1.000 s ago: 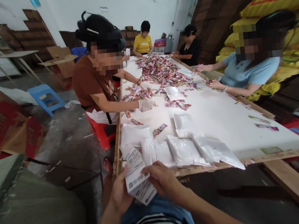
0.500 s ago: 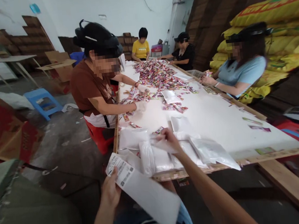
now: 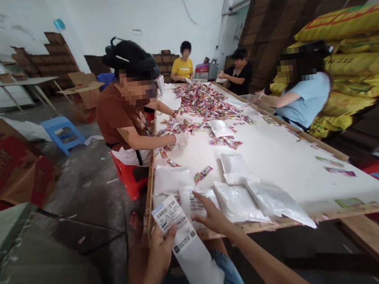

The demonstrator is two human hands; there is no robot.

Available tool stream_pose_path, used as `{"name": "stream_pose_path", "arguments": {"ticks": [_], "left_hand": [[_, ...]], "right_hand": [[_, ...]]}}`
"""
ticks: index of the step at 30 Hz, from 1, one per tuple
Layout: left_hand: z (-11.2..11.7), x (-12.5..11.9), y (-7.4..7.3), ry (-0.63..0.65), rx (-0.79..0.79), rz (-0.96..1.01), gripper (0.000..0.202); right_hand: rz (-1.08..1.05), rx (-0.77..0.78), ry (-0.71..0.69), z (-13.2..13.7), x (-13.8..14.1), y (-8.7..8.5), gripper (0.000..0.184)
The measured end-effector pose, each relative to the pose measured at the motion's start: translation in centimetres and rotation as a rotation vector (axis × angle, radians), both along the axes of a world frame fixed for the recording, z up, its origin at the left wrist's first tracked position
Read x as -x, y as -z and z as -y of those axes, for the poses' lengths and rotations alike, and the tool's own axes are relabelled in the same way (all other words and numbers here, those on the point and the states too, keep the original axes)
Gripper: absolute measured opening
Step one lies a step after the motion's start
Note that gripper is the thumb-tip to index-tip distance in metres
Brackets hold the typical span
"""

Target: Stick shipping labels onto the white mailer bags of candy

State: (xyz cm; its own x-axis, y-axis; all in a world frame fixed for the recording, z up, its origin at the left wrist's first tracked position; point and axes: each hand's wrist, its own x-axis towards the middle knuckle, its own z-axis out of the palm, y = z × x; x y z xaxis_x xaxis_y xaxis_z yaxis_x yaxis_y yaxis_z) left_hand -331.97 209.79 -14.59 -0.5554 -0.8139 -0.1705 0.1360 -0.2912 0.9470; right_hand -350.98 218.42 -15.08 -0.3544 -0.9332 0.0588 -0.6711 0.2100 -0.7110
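Observation:
My left hand (image 3: 160,249) is closed on a strip of printed shipping labels (image 3: 178,224), its long white backing hanging over my lap. My right hand (image 3: 213,212) has its fingers apart over a white plastic mailer bag (image 3: 204,193) near the table's front edge. A printed label (image 3: 196,203) lies on that bag under the fingers; whether they press on it I cannot tell. More filled mailer bags lie around it, one at the left (image 3: 173,180) and one at the right (image 3: 278,198). A colourful snack stick packet (image 3: 203,174) lies just behind them.
A large heap of colourful packets (image 3: 202,100) covers the far part of the white table (image 3: 279,159). A person in brown (image 3: 121,108) works at the left side; others sit farther back and right. Yellow sacks (image 3: 347,62) stand stacked at right, and a blue stool (image 3: 63,132) stands at left.
My right hand has moved down and left onto the mailer bag, where a label now shows. My left hand has shifted right with the label strip, which now hangs more steeply.

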Motion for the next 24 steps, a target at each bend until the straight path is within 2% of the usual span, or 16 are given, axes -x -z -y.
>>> {"name": "stream_pose_path", "arguments": {"ticks": [2,3,5,7,10,13,15,17,19,20,22,23,24], "left_hand": [[-0.5,0.2,0.4,0.080,0.040,0.044,0.035],[-0.7,0.3,0.6,0.113,0.050,0.059,0.029],[-1.2,0.3,1.0,0.136,0.035,0.070,0.024],[-1.4,0.1,0.8,0.161,-0.059,0.038,0.027],[-1.3,-0.2,-0.6,0.213,-0.413,-0.110,0.034],[-1.0,0.4,-2.2,0.188,-0.764,-0.185,0.040],[-0.8,1.3,-2.4,0.168,-0.826,-0.142,0.040],[-0.4,2.2,-1.8,0.076,-0.796,-0.087,0.039],[0.4,2.7,-0.6,-0.115,-0.721,-0.068,0.035],[0.9,2.8,0.1,-0.218,-0.681,-0.068,0.034],[1.9,2.7,1.1,-0.361,-0.619,-0.082,0.034],[2.4,2.5,1.3,-0.384,-0.593,-0.088,0.034],[2.6,2.4,1.3,-0.373,-0.569,-0.086,0.033]], "right_hand": [[0.255,0.164,-0.065,-1.1,-1.6,-1.8,0.067],[0.289,0.216,-0.090,-1.6,-2.4,-2.6,0.058],[0.211,0.281,-0.079,-2.4,-3.3,-3.7,0.035],[0.126,0.319,-0.029,-2.8,-3.6,-4.0,0.013],[0.097,0.349,-0.017,-3.2,-4.1,-3.3,0.013],[0.045,0.332,-0.114,-3.5,-5.6,-2.4,0.021],[0.009,0.312,-0.169,-3.7,-6.6,-2.8,0.016],[0.015,0.326,-0.182,-4.1,-6.5,-4.4,0.007],[0.113,0.390,-0.158,-4.8,-4.5,-6.9,0.010],[0.171,0.456,-0.093,-5.3,-2.7,-8.2,0.013],[0.189,0.583,0.176,-6.2,2.0,-9.9,0.019],[0.120,0.609,0.358,-6.5,4.5,-10.1,0.021],[0.001,0.559,0.520,-6.6,6.9,-9.7,0.024]]}}
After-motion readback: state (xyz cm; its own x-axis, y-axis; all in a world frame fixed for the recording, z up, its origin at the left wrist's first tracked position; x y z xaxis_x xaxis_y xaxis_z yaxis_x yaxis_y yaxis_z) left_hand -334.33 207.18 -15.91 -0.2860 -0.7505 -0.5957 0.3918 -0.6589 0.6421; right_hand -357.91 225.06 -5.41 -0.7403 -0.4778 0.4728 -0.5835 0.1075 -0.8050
